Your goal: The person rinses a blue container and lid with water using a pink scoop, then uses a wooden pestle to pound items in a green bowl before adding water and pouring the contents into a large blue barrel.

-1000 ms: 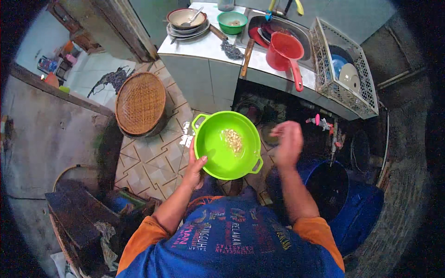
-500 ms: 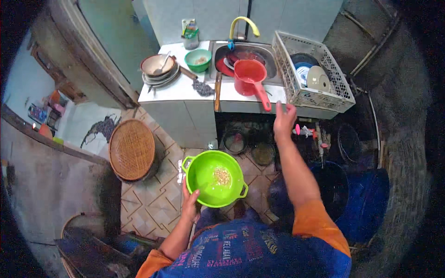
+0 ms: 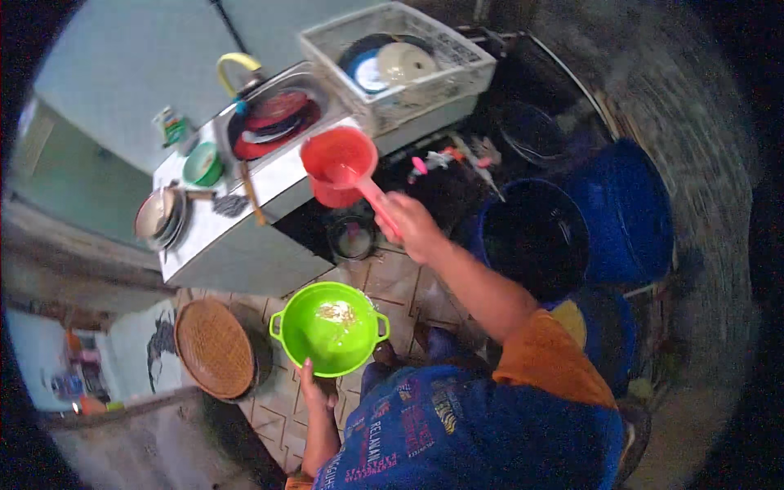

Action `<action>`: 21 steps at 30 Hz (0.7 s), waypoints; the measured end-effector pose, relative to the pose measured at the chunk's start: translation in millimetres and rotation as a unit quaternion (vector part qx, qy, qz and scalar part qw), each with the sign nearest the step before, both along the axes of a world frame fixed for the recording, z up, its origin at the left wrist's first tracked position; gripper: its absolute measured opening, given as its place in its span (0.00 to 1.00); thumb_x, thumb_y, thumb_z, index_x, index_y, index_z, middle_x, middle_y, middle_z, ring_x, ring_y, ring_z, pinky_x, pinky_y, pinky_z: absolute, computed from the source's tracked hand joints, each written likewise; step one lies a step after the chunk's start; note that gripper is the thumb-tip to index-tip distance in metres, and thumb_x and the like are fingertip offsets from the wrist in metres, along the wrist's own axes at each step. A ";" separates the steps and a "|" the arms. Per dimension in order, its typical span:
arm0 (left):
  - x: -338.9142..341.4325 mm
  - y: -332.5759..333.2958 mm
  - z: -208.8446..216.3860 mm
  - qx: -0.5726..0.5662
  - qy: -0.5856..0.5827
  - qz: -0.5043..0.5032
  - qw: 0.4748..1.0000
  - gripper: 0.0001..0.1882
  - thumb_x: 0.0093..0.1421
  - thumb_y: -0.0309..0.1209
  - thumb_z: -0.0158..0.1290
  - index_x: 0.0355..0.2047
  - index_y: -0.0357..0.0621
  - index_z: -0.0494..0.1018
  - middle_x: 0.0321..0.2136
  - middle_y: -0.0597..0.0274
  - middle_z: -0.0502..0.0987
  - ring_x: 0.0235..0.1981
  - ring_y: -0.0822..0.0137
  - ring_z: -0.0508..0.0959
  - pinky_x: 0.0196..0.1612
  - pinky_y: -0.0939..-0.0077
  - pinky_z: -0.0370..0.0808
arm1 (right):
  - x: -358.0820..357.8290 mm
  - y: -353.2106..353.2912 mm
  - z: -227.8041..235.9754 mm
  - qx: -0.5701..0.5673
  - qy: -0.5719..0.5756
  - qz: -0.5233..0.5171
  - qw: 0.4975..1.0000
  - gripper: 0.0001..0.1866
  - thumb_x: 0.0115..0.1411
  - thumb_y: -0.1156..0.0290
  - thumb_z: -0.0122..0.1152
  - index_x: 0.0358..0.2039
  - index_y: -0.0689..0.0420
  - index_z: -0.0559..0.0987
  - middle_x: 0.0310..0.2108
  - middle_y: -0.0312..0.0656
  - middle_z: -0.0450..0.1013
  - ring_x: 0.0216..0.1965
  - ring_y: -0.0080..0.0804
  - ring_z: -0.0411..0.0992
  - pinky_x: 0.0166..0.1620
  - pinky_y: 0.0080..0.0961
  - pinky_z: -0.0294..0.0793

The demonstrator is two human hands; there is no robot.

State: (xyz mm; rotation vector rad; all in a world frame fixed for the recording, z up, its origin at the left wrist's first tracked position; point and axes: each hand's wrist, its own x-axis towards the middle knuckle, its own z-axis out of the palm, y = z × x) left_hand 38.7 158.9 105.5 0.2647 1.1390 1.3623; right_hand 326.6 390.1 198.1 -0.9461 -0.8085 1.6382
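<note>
My right hand (image 3: 414,229) grips the handle of a red plastic water dipper (image 3: 333,167), which is off the counter and in front of the sink. Lower down, my left hand (image 3: 317,387) holds a lime-green basin (image 3: 327,359) with two side handles by its near rim. Its thumb lies over the edge, while the other fingers are hidden below. Small pale bits (image 3: 336,311) lie at the basin's bottom. Whether the dipper holds water cannot be made out.
A white crate (image 3: 425,98) of dishes stands right of the steel sink (image 3: 318,77). A green bowl (image 3: 202,166), stacked dishes (image 3: 157,216) and a knife (image 3: 251,194) are on the counter. Dark blue barrels (image 3: 625,216) stand at right, a woven tray (image 3: 212,349) at lower left.
My right hand has taken the dipper by its handle and lifted it off the counter. The view has turned to the right. The basin stays in my left hand.
</note>
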 end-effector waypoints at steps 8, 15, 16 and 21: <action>24.1 16.4 6.2 -0.016 0.014 -0.076 0.997 0.29 0.62 0.49 0.48 0.60 0.50 0.60 0.55 0.58 0.68 0.53 0.52 0.71 0.53 0.51 0.69 | 186.4 -195.0 -60.1 -0.132 -0.195 -0.256 0.937 0.13 0.62 0.60 0.57 0.38 0.57 0.74 0.22 0.34 0.68 0.18 0.20 0.63 0.21 0.17 0.61; 52.5 29.8 14.9 -0.056 -0.036 -0.130 0.989 0.29 0.61 0.46 0.51 0.59 0.50 0.61 0.57 0.58 0.66 0.55 0.55 0.69 0.58 0.53 0.65 | 277.5 -194.7 -157.6 -0.136 -0.760 -0.120 0.625 0.11 0.58 0.72 0.49 0.39 0.59 0.76 0.33 0.55 0.74 0.34 0.53 0.75 0.38 0.47 0.75; 57.1 33.7 15.1 -0.056 -0.033 -0.125 0.990 0.29 0.61 0.46 0.51 0.59 0.50 0.61 0.57 0.58 0.66 0.55 0.55 0.69 0.58 0.53 0.65 | 286.6 -190.6 -172.2 -0.246 -0.725 -0.070 0.639 0.11 0.58 0.73 0.48 0.39 0.59 0.77 0.35 0.56 0.75 0.38 0.53 0.75 0.40 0.48 0.76; 60.7 29.8 21.0 -0.070 0.029 -0.121 0.990 0.27 0.62 0.45 0.49 0.57 0.47 0.63 0.54 0.57 0.69 0.56 0.56 0.68 0.59 0.56 0.64 | 286.7 -169.8 -216.7 -0.190 -0.754 0.006 0.629 0.13 0.57 0.65 0.52 0.32 0.61 0.79 0.36 0.59 0.75 0.40 0.57 0.75 0.43 0.48 0.74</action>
